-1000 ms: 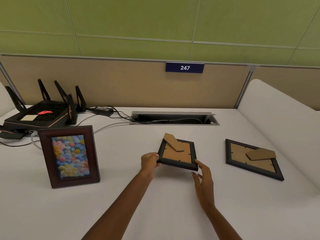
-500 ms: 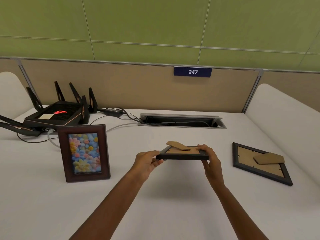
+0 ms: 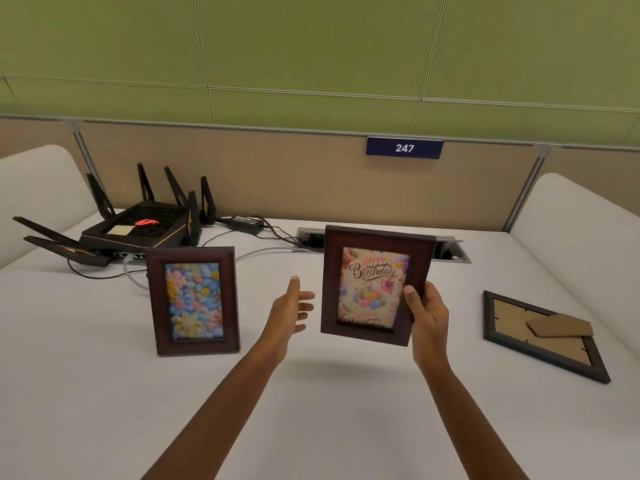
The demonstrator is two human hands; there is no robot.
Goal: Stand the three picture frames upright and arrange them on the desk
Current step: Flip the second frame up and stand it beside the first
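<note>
A dark wooden frame with a flower picture (image 3: 193, 301) stands upright on the white desk (image 3: 104, 393), left of centre. My right hand (image 3: 426, 311) grips the right edge of a second wooden frame with a "Happy Birthday" picture (image 3: 372, 285), held upright above the desk and facing me. My left hand (image 3: 290, 311) hovers open just left of that frame, not touching it. A third, black frame (image 3: 543, 336) lies face down at the right, its cardboard stand flap on top.
A black router (image 3: 138, 228) with several antennas sits at the back left, with cables (image 3: 270, 233) running to a cable slot (image 3: 450, 252) along the back partition. White padded dividers rise at both sides of the desk.
The middle frame was lifted off the desk with both hands and turned upright to face me. My left hand has let go of it.
</note>
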